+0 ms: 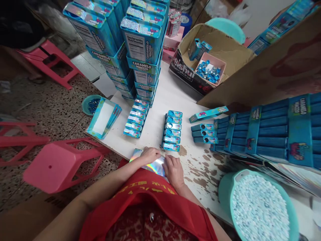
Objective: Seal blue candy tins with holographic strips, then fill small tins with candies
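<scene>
At the table's front edge, against the red apron, lies a shiny rainbow holographic sheet [156,166]. My left hand [149,155] rests across it with the fingers curled and pinched at its upper edge. The fingers of my right hand [174,170] are bent over its right end; their tips are partly hidden. Just beyond the hands stands a row of blue candy boxes [173,131], some with round holes in their tops. A second row of blue boxes [136,118], topped with shiny labels, is to the left.
Tall stacks of blue boxes [142,43] rise at the back left. More packs [272,130] line the right side, beside a turquoise tub of pale candies [260,207]. A cardboard box [187,72] holds a pink tray of small blue caps. Pink stools [54,167] stand left.
</scene>
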{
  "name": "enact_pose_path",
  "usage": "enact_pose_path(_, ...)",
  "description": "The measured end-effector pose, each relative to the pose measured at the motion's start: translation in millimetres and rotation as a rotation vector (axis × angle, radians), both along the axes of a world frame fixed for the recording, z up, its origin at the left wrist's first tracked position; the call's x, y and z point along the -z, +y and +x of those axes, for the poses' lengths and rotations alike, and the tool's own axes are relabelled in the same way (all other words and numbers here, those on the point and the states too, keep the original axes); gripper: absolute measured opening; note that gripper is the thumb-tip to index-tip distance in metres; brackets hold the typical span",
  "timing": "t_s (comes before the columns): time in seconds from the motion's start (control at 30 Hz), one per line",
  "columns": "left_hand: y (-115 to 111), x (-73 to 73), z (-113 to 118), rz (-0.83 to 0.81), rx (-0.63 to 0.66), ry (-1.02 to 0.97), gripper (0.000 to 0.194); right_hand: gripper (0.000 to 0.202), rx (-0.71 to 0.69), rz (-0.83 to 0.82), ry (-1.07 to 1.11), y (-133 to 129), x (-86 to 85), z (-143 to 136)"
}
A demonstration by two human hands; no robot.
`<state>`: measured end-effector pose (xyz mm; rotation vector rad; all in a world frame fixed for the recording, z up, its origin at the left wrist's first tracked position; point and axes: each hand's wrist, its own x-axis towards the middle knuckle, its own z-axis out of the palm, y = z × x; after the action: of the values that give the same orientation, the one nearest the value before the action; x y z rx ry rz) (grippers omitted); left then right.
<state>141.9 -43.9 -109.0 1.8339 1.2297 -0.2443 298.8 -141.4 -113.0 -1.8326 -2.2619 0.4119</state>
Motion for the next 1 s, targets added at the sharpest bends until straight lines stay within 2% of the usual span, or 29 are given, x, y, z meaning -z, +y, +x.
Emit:
enact_pose_path(0.33,0,5.5,-1,-0.034,-0.032,-0.023,0.026,0.031,-0.027,-0.028,0.004,-3,5.2,1)
enact_pose_path(0.53,0,7.8,2,-0.031,-0.072,-0.014,0.026,0.038,-0.005,-0.103,-0.011,-6,10.8,0)
enact_pose_path(0.7,1,12.4,2,-0.038,-0.034,0.02,0.026,0.039,-0.067,-0.134,-0.044,-8,12.5,3)
enact_pose_path(0.87,2,10.6,5,-0.035,-0.04,0.054,0.027,0.042,-0.139,-0.159,-0.062,-11,13.2,8)
enact_pose_path(1.0,2,10.6,6,-0.029,-0.052,0.061,0.027,0.035,-0.136,-0.126,-0.038,-10,8.2,9)
